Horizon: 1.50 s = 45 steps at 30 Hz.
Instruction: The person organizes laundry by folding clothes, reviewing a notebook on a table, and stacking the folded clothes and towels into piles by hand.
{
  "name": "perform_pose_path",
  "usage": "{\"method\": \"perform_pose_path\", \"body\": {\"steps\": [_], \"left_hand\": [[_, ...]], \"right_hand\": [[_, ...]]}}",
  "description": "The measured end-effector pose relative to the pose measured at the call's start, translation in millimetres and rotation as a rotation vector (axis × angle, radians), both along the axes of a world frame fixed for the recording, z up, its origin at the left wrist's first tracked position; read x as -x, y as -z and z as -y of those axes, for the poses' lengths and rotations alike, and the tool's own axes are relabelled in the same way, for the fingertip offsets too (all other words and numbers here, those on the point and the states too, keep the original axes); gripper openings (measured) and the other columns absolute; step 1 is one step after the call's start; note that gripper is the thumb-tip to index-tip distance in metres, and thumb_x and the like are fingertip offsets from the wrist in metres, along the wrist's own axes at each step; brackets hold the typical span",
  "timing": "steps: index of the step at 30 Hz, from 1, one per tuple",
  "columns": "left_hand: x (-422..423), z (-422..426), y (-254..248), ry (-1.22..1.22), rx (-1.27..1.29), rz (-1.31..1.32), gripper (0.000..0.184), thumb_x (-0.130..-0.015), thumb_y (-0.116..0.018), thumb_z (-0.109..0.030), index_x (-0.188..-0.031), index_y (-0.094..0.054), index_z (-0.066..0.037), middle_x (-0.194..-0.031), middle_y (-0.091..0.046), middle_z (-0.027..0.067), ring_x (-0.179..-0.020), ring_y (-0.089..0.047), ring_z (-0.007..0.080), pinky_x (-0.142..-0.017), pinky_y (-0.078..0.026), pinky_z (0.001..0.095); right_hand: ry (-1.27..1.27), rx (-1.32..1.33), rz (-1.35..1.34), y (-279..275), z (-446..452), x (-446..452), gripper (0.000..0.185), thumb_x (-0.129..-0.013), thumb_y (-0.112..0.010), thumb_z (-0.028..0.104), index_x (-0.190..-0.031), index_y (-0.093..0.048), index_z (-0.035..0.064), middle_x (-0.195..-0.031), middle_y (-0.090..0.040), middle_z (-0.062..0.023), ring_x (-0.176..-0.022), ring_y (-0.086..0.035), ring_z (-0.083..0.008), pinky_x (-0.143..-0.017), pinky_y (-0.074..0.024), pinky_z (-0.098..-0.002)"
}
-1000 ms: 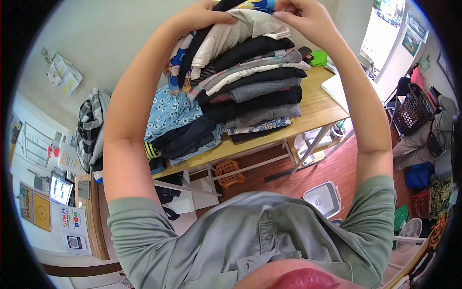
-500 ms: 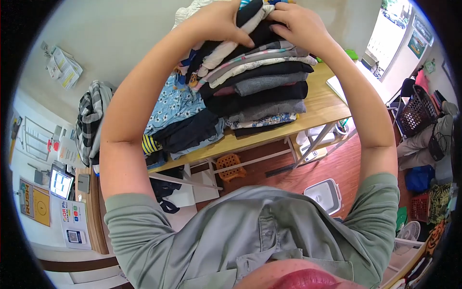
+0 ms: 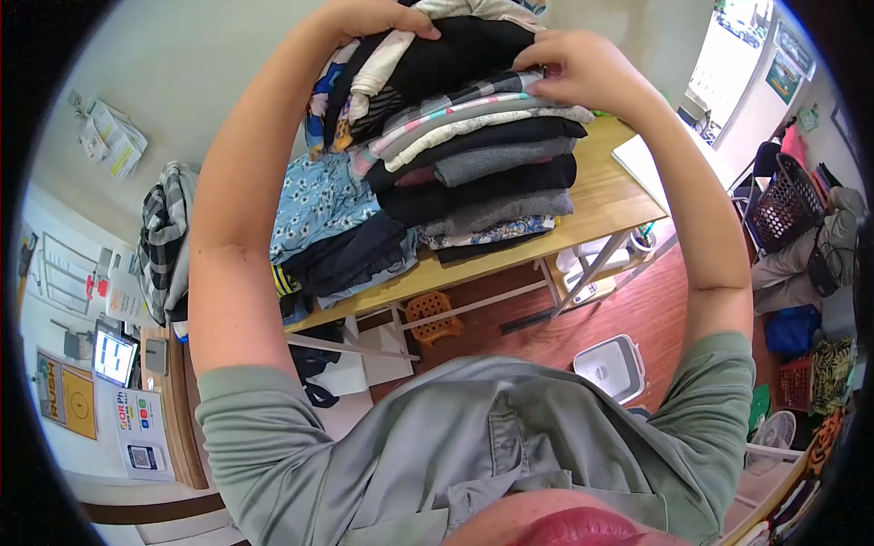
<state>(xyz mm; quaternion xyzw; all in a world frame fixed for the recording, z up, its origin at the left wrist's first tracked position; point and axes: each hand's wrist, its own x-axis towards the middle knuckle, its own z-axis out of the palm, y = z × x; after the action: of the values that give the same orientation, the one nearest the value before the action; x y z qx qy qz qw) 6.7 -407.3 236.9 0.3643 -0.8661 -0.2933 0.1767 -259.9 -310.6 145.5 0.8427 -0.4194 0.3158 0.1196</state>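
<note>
A tall stack of folded clothes (image 3: 496, 173) stands on the wooden table. Near its upper left, my left hand (image 3: 387, 18) is closed on the top folded clothes, its thumb over a white garment (image 3: 375, 73) and a black garment (image 3: 464, 56); its other fingers are hidden. At the upper right edge, my right hand (image 3: 583, 71) has its fingers curled around the edge between the black garment and a grey plaid garment (image 3: 478, 93). Left of the stack lie a light blue floral garment (image 3: 319, 196) and dark folded clothes (image 3: 350, 250).
The wooden table (image 3: 619, 187) has a white board-like item (image 3: 651, 162) at its right end. Below are an orange stool (image 3: 432, 314) and a grey-white basin (image 3: 610, 369). A plaid cloth (image 3: 167, 237) hangs at left; a dark basket (image 3: 787, 205) stands at right.
My left hand has shifted left with the upper clothes, which now lean outward and show more of the black garment. My right hand has come down from the top to the stack's edge.
</note>
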Motion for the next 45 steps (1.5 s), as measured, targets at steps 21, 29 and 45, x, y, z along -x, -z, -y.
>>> {"method": "perform_pose_path", "body": {"steps": [21,29,45], "left_hand": [[-1.4,-11.8,6.3,-0.092,-0.034,0.019,0.078,-0.062,-0.08,-0.016,-0.132,-0.056,0.006,-0.127,-0.061,0.0241,-0.115,-0.06,0.0369,-0.102,-0.047,0.0439],[2.5,-19.8,5.3,-0.149,0.011,0.085,0.08,-0.062,-0.081,-0.018,-0.134,-0.055,0.006,-0.128,-0.061,0.0243,-0.116,-0.059,0.037,-0.102,-0.047,0.044],[2.2,-22.3,8.1,-0.148,0.007,0.065,0.083,-0.063,-0.082,-0.017,-0.136,-0.051,0.005,-0.128,-0.06,0.0238,-0.116,-0.059,0.0358,-0.102,-0.047,0.0439]], "right_hand": [[-0.068,-0.126,0.023,9.6,8.2,24.7,0.022,-0.072,-0.072,0.016,-0.091,-0.069,0.0052,-0.092,-0.068,-0.0135,-0.089,-0.063,-0.0313,-0.081,-0.0502,-0.0409],[-0.135,-0.042,0.006,10.9,-6.5,24.1,0.021,-0.078,-0.072,0.022,-0.092,-0.071,0.0057,-0.09,-0.068,-0.0105,-0.091,-0.064,-0.0316,-0.085,-0.0498,-0.0414],[-0.141,0.091,-0.138,31.8,-31.1,15.0,0.037,-0.078,-0.073,0.025,-0.109,-0.062,0.0073,-0.113,-0.06,-0.0126,-0.104,-0.059,-0.0333,-0.087,-0.049,-0.0419]]}}
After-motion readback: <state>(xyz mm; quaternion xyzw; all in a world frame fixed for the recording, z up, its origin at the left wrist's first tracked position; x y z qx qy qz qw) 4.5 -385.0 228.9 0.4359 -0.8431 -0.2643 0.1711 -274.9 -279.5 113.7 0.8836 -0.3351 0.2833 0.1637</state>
